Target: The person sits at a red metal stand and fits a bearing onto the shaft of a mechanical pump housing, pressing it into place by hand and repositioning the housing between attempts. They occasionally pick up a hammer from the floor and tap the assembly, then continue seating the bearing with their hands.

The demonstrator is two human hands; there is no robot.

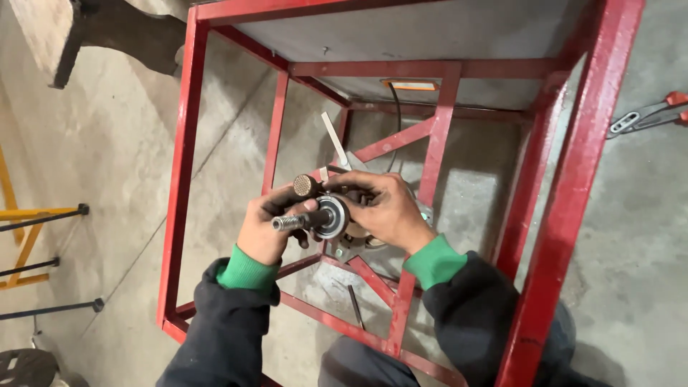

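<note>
Our left hand and right hand meet, both clamped on a threaded shaft carrying a bearing, above the red steel frame.

1. A metal frame painted bright red, with darker scuffs along some bars.
2. Pale grey concrete floor, lightly mottled.
3. Both sleeves are dark charcoal, each ending in a bright green cuff.
4. The left hand and right hand together hold a dark metal part: a silver-grey threaded shaft through a black-and-silver ringed bearing.
5. A round knob with a cross-hatched face (brownish grey).
6. Yellow-orange bars with black rods at the left edge.
7. A tool with red handles and silver jaws, upper right.
8. A small orange-rimmed plate on the grey panel.
</note>
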